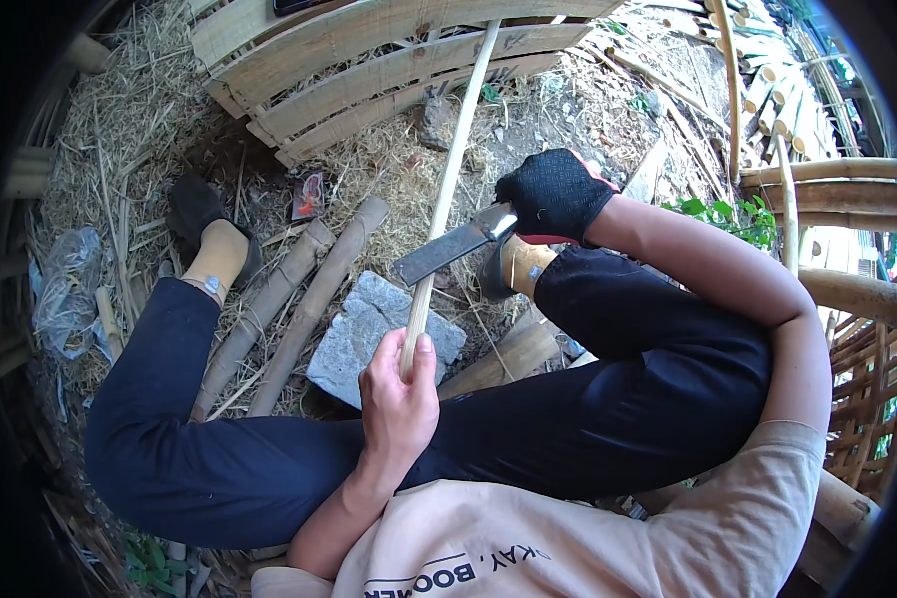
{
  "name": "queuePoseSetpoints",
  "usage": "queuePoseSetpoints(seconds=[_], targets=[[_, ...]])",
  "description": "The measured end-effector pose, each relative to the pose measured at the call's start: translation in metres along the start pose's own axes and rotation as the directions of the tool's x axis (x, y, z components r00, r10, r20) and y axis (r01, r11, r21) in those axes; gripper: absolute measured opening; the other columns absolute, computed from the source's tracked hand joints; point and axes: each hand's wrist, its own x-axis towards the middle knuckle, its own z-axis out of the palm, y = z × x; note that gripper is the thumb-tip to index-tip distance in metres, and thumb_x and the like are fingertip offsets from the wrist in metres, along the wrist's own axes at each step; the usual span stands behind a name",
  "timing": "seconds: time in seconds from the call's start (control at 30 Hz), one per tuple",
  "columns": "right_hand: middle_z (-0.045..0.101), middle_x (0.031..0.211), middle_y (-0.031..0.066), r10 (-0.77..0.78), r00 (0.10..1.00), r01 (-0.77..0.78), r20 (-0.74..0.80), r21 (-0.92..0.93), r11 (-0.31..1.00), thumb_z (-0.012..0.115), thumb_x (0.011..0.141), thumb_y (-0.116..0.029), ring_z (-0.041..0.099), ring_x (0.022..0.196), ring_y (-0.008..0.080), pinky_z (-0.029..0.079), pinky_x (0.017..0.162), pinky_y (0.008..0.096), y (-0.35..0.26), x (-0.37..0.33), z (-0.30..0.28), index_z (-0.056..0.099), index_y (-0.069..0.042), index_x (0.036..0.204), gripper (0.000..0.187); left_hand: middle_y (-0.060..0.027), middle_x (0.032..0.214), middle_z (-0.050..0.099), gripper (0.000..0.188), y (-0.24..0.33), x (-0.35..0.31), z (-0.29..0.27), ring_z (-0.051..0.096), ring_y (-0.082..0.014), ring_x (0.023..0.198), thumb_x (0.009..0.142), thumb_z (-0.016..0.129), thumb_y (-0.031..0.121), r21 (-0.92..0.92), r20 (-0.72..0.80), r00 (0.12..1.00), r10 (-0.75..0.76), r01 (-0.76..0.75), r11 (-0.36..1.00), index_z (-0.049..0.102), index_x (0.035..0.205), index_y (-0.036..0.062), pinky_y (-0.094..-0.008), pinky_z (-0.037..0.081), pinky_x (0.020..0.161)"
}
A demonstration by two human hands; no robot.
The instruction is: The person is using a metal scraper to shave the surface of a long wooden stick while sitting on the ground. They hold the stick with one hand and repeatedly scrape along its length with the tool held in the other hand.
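Over straw-strewn ground (140, 120), I remotely logged: bare left hand (399, 397), gripping long, pale wooden strip (454, 159); black-gloved right hand (558, 195), clasping broad grey metal knife (448, 249) across it.

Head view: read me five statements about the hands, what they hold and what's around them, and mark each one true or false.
1. The bare left hand grips the pale strip. True.
2. The right hand is bare too. False: the right hand is gloved.
3. In this picture the knife's blade crosses in front of the strip. True.
4. The gray stone block lies to the right of both legs. False: the gray stone block lies between the legs.
5. Slatted wood stands at the top of the picture, beyond the hands. True.
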Motion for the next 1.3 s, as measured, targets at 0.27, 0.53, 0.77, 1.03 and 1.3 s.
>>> queuePoseSetpoints(seconds=[0.27, 0.53, 0.77, 1.03, 1.3], targets=[[0.07, 0.079, 0.0177, 0.101, 0.995, -0.101, -0.022, -0.009, 0.995, 0.069, 0.071, -0.023, 0.069, 0.078, 0.0372, 0.055, 0.071, 0.0464, 0.01, 0.002, -0.003, 0.074, -0.012, 0.088, 0.021, 0.0058, 0.069, 0.046, 0.027, -0.002, -0.001, -0.001, 0.038, -0.0023, 0.06, 0.102, 0.054, 0.025, -0.019, 0.0, 1.0, -0.01, 0.01, 1.0, 0.059, 0.102, -0.0011, -0.0228, 0.029, 0.052], [0.071, 0.084, 0.0163, 0.375, 0.92, -0.378, -0.111, -0.005, 0.926, 0.067, 0.08, -0.034, 0.069, 0.08, 0.0361, 0.055, 0.075, 0.0448, 0.083, 0.005, -0.014, 0.075, -0.017, 0.094, 0.024, 0.0059, 0.068, 0.045, 0.026, 0.0, -0.004, 0.002, 0.037, -0.0011, 0.059, 0.103, 0.052, 0.026, -0.11, 0.05, 0.998, -0.026, 0.031, 0.993, 0.058, 0.097, 0.0023, -0.0198, 0.029, 0.051], [0.07, 0.084, 0.0192, 0.203, 0.979, -0.206, 0.031, 0.171, 0.964, 0.071, 0.081, -0.045, 0.068, 0.08, 0.0382, 0.054, 0.074, 0.0444, 0.02, -0.01, 0.0, 0.074, -0.014, 0.102, 0.037, 0.0006, 0.059, 0.048, 0.029, -0.012, 0.006, -0.001, 0.042, -0.0058, 0.053, 0.101, 0.056, 0.025, -0.173, 0.03, 0.998, -0.053, 0.057, 0.983, 0.057, 0.091, -0.0014, -0.029, 0.032, 0.048], [0.069, 0.08, 0.0189, 0.003, 0.989, -0.019, 0.146, 0.108, 0.994, 0.07, 0.076, -0.034, 0.068, 0.079, 0.038, 0.054, 0.072, 0.047, -0.014, -0.001, -0.01, 0.072, -0.013, 0.093, 0.027, -0.0015, 0.059, 0.052, 0.03, -0.005, 0.004, 0.002, 0.045, -0.0072, 0.053, 0.1, 0.057, 0.026, -0.058, 0.006, 1.0, -0.002, 0.003, 0.998, 0.058, 0.095, -0.0027, -0.0301, 0.035, 0.048], [0.07, 0.081, 0.0181, 0.102, 0.992, -0.106, 0.074, 0.042, 0.994, 0.068, 0.074, -0.026, 0.069, 0.079, 0.0365, 0.055, 0.072, 0.0459, -0.007, 0.006, -0.01, 0.074, -0.012, 0.09, 0.021, 0.006, 0.068, 0.046, 0.027, -0.002, -0.001, -0.001, 0.037, -0.0017, 0.059, 0.102, 0.055, 0.027, -0.022, 0.015, 1.0, -0.005, 0.005, 1.0, 0.059, 0.1, 0.0001, -0.0224, 0.029, 0.051]])
